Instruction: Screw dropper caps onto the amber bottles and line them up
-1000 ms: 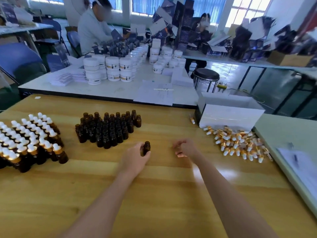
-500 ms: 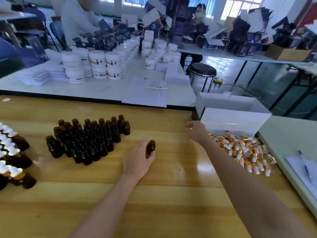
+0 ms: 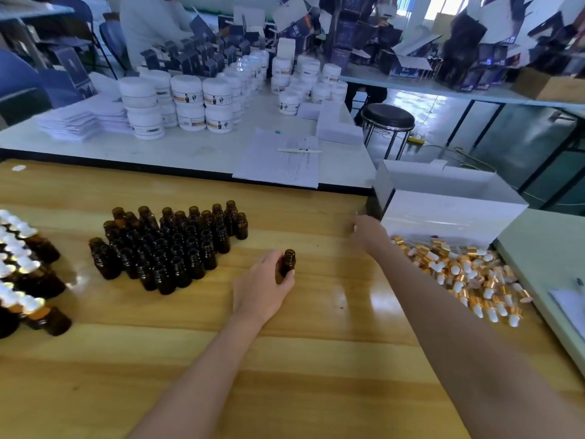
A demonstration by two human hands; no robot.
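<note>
On the wooden table [image 3: 316, 375]: open amber bottles [image 3: 167, 245] stand clustered at mid-left, capped bottles [image 3: 28, 270] at the left edge, and a heap of dropper caps [image 3: 468, 274] lies at the right, in front of a white box [image 3: 452, 217].
Left hand [image 3: 262, 289]: fingers and thumb wrapped round one uncapped bottle [image 3: 288, 263], held upright just right of the cluster.
Right hand [image 3: 367, 231]: stretched to the box's near left corner; blurred, so I cannot tell whether its fingers grasp anything.
Behind: a white table [image 3: 190, 153] meets the far edge, carrying white jars [image 3: 186, 103] and papers [image 3: 278, 163].
Room: a black stool [image 3: 387, 117]; dark cartons [image 3: 459, 42]; a seated person [image 3: 148, 23].
</note>
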